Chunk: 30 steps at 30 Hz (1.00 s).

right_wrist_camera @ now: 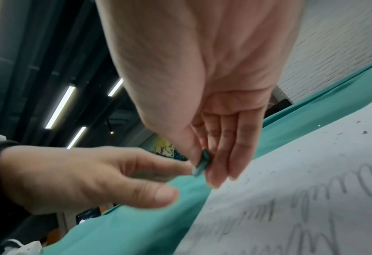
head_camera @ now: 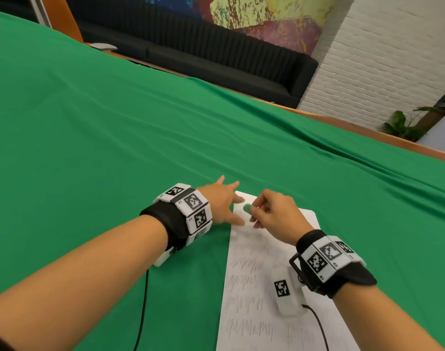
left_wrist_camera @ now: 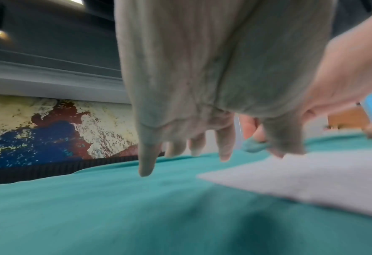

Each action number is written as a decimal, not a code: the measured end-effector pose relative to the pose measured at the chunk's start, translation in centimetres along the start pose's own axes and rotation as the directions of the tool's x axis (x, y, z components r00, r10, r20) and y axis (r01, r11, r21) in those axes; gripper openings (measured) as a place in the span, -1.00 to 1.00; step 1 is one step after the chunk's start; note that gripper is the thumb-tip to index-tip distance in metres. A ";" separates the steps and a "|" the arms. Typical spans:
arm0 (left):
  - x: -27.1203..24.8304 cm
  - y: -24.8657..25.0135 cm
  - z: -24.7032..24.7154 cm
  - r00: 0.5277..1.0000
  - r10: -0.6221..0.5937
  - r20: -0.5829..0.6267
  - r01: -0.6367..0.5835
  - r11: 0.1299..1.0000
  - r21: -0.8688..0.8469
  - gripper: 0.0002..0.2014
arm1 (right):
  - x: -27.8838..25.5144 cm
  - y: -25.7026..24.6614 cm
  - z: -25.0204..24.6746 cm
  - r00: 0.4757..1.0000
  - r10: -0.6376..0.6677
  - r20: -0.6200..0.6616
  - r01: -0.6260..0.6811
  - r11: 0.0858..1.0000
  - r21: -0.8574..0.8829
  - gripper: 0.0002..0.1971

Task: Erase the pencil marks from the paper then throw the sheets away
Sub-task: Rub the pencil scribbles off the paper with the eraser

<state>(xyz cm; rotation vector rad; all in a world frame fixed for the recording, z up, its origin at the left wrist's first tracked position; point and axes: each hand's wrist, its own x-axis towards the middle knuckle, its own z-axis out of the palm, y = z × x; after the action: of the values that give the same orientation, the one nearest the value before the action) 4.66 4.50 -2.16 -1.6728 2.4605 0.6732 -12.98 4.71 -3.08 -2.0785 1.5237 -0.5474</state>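
A white sheet of paper with rows of grey pencil scribbles lies on the green cloth; its far end looks rubbed pale. My right hand pinches a small green eraser between thumb and fingers just above the sheet's far left part. The eraser and scribbles show close in the right wrist view, with dark crumbs on the paper. My left hand lies with fingers spread and straight at the sheet's far left corner, fingertips touching down by the paper.
Green cloth covers the whole wide table around the sheet. A black sofa stands beyond the far edge, with a white brick wall and a potted plant at the right. Cables trail from both wrist cameras.
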 end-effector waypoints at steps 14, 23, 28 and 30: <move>0.1 0.8 -0.5 0.940 -0.203 -0.276 -0.054 0.706 -0.706 -0.86 | -2.5 -0.2 -2.4 0.974 0.005 0.225 0.048 0.972 -0.228 -0.37; 0.4 0.0 0.1 0.996 -0.034 -0.077 0.006 0.941 -0.339 -0.87 | -2.2 0.7 -0.9 0.888 0.063 0.455 0.126 0.919 -0.373 0.20; 0.8 -0.3 0.3 0.998 -0.024 -0.052 0.006 0.946 -0.324 -0.85 | -1.6 1.7 -0.2 0.798 0.178 0.576 0.113 0.894 -0.433 0.30; 0.9 -0.4 0.4 0.998 -0.026 -0.062 0.004 0.941 -0.338 -0.87 | -1.6 1.7 -0.2 0.793 0.184 0.581 0.123 0.886 -0.447 0.31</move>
<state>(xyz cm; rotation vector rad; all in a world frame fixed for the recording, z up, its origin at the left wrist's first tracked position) 4.63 3.77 -2.96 -1.8480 2.4834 1.1108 -14.87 5.79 -4.00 -2.2404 1.3552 0.5464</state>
